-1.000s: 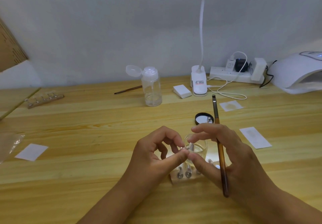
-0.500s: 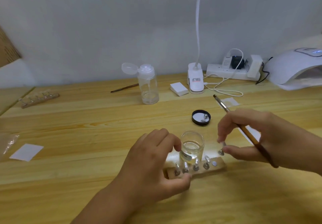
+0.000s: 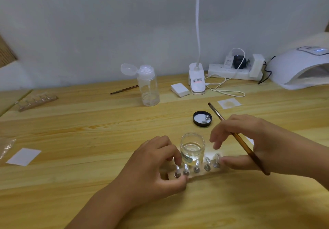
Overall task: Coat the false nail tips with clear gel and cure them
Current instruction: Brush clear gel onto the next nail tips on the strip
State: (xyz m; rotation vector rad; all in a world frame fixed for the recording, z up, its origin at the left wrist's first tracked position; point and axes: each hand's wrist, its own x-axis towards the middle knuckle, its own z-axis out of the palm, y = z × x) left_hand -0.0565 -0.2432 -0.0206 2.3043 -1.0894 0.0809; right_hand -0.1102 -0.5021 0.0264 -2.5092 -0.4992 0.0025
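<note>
The left hand (image 3: 153, 162) pinches the tip holder (image 3: 203, 174) at nine o'clock, right hand (image 3: 252, 143) grips the brush (image 3: 238, 139) (gel jar (image 3: 192, 148) open); dipping likely next.

Wooden table (image 3: 89, 139) with gel jar (image 3: 192, 148), tip holder (image 3: 203, 175), black lid (image 3: 195, 121), pump bottle (image 3: 149, 89), curing lamp (image 3: 293, 68)
</note>
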